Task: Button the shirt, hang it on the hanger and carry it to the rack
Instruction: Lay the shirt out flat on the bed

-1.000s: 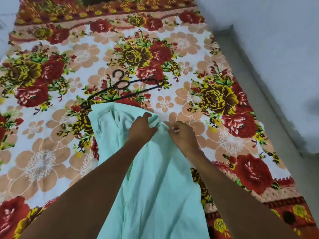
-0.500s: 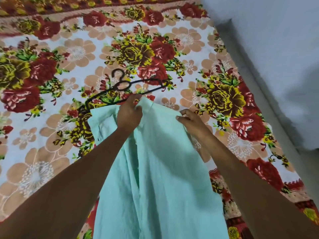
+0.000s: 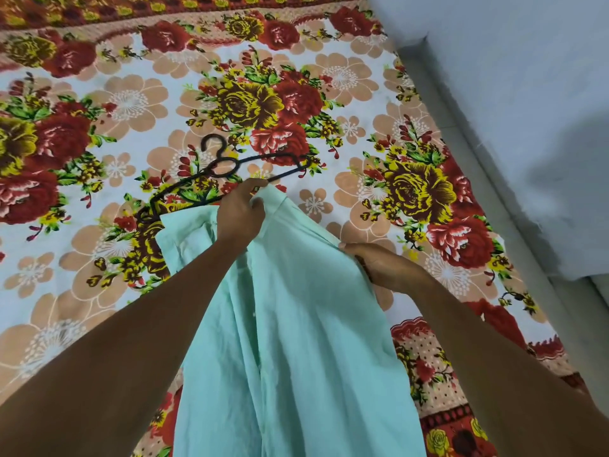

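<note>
Shirt (image 3: 296, 324) spread on bedsheet (image 3: 99, 94); buttoning seemingly done. Left hand (image 3: 242, 214) pinches collar, right hand (image 3: 379, 265) grips edge. Next: feed hanger (image 3: 227, 166) into neck.

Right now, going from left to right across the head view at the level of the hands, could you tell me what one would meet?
Floral bedsheet → left hand gripping the top of the mint-green shirt → right hand holding the shirt's right edge → pale wall.
</note>
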